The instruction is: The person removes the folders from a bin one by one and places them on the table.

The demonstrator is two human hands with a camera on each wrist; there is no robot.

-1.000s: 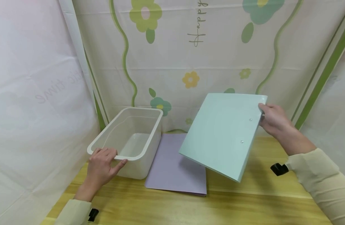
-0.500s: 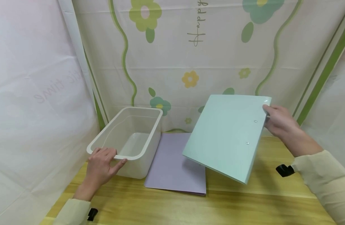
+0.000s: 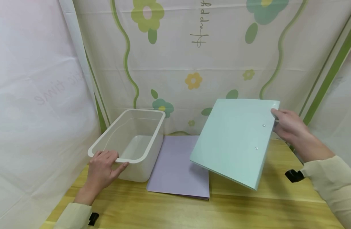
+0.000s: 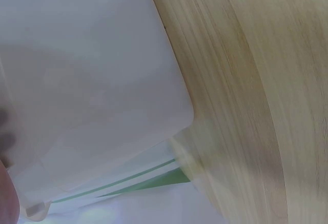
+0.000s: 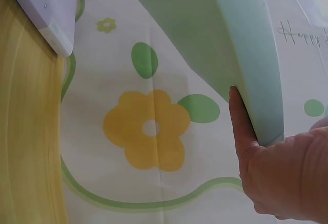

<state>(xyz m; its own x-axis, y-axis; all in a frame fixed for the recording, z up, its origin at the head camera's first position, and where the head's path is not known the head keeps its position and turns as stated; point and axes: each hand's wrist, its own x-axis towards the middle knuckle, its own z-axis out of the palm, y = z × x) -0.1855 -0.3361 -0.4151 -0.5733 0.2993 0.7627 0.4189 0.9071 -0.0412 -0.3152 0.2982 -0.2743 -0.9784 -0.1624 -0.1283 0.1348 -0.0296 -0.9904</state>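
Observation:
My right hand [image 3: 291, 125] grips a mint green ring binder [image 3: 235, 140] by the upper part of its spine edge. The binder is tilted and held above the table, its lower left corner overlapping a lilac folder [image 3: 178, 165] in the head view. In the right wrist view the thumb side of the hand [image 5: 277, 172] lies against the binder's spine [image 5: 251, 55]. My left hand [image 3: 102, 170] holds the near rim of a white plastic bin [image 3: 153, 149], fingers over the rim and thumb along its outside. The left wrist view shows the bin's outer wall [image 4: 97, 80].
The lilac folder lies flat on the wooden table [image 3: 181, 213], right beside the bin. A flower-printed curtain [image 3: 221, 54] hangs behind the table, and a white sheet [image 3: 41, 95] hangs along the left side.
My right hand has moved the mint green binder to the right and slightly down, uncovering more of the lilac folder. The left hand has stayed on the bin's rim.

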